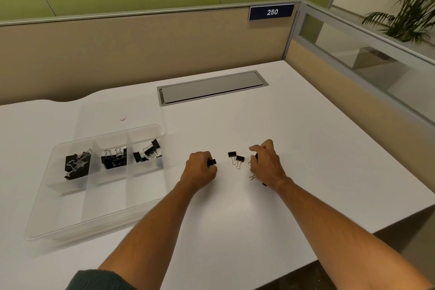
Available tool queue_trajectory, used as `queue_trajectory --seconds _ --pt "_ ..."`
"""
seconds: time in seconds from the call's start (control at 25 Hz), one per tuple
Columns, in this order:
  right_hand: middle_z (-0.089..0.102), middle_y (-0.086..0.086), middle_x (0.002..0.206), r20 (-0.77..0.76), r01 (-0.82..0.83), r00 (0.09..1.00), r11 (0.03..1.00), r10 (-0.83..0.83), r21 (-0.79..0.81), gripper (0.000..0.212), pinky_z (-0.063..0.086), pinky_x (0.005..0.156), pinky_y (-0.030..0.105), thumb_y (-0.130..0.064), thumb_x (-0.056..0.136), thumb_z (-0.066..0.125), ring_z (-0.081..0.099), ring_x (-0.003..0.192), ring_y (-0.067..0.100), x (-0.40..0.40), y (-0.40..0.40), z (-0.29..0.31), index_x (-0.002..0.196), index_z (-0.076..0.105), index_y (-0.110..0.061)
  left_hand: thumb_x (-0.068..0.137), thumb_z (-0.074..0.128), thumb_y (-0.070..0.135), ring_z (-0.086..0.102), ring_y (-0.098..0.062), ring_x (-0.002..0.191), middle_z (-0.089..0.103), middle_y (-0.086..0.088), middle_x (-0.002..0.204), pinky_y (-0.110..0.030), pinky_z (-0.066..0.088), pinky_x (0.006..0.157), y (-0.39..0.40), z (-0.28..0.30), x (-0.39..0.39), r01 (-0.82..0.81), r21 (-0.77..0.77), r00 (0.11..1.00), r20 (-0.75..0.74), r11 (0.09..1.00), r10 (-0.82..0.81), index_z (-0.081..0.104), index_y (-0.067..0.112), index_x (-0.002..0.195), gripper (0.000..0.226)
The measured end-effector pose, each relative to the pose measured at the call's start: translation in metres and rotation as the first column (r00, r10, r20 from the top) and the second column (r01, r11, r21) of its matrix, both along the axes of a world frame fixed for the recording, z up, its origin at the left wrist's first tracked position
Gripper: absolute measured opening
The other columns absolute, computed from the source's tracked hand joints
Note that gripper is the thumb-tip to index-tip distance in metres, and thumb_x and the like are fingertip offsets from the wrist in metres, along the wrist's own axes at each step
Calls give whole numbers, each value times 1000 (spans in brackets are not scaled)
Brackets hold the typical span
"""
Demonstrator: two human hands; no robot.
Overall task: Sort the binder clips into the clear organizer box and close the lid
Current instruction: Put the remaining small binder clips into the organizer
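We have our left hand [200,168] curled around a small black clip [211,162], its end poking out at the fingertips, presumably so we can carry it to the organizer box [70,223] at nine o'clock. That box sits open, with its clear lid [141,110] folded back at twelve o'clock of it. It holds clips in three compartments, apparently grouped by size, with the largest clips [76,165] at the left. Our right hand [267,163] is bent over more clips at three o'clock, fingers curled around something dark; we judge it is gathering a second load. Two loose clips [236,159] lie on the desk [306,148] between our hands, touching neither.
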State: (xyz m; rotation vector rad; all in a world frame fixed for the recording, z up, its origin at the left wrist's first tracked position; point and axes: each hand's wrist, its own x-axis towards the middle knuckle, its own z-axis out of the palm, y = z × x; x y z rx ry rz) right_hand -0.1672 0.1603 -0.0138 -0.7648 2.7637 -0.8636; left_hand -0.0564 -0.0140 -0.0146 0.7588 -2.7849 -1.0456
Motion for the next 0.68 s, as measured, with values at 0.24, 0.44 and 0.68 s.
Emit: queue_trajectory --seconds 0.24,0.44,0.68 --pt "58 7 118 63 14 998 995 -20 102 40 47 85 33 -6 88 40 58 104 26 -6 -1 0 123 57 -15 65 31 18 65 -33 64 64 -16 71 -35 49 56 9 -2 -21 -24 190 999 -21 981 28 47 7 69 19" --pt "62 5 111 82 53 995 995 -61 90 37 48 78 33 -9 86 39 61 96 25 -12 -5 -1 115 58 -20 67 23 -15 52 -25 53 56 -16 67 -23 43 45 17 7 -44 -246 720 954 60 649 294 49 5 63 32" --pt "65 4 97 63 64 996 994 -70 85 25 42 70 30 -16 87 43 61 88 27 -20 -15 -3 103 62 -19 72 50 1 45 -21 56 46 -9 65 -26 38 50 13 2 -63 -357 776 914 175 520 367 46 6 63 12"
